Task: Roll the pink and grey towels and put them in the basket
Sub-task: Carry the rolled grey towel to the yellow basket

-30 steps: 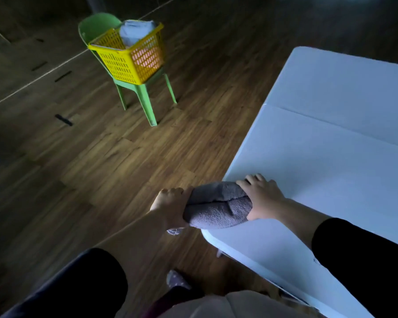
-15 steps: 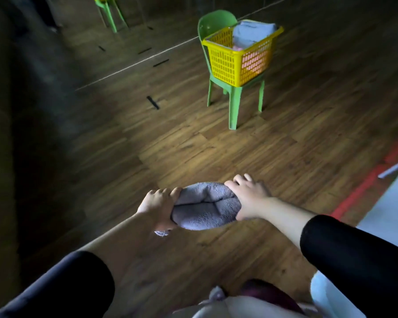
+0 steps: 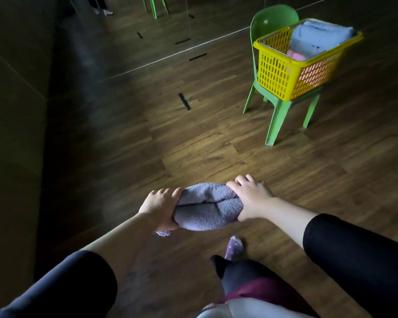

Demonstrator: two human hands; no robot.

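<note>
Sleeves: black left sleeve (image 3: 67,285) and black right sleeve (image 3: 359,255) at the bottom edge; both forearms are bare beyond them and extend forward.
Foot: one foot in a dotted purple slipper (image 3: 234,247) on the floor, below and between the forearms.
Left hand: left hand (image 3: 160,207) clamps the left end of the rolled grey towel (image 3: 207,208); fingers curl over the top and the thumb sits underneath.
Right hand: right hand (image 3: 251,198) clamps the right end of the same roll; fingers curl over the far side and the thumb is at the near lower edge.
Rolled grey towel: held in the air between both hands, long axis left to right, seam of the outer layer facing the camera. A small loose corner (image 3: 163,233) hangs below the left hand. Position: above the wooden floor (image 3: 193,145), well apart from the basket.
Floor markings: short black tape strip (image 3: 184,101) ahead of the hands; a pale line (image 3: 170,57) runs across the floor further back.
Chair: green plastic chair (image 3: 274,17), far right, standing on the floor.
Basket: yellow mesh basket (image 3: 283,72) resting on the chair seat.
Basket contents: one grey towel (image 3: 319,37) on top, rising above the rim; one pink towel (image 3: 296,55) beneath it, also visible through the mesh of the right wall.
Background: legs of a second green chair (image 3: 155,5) at the top edge.
</note>
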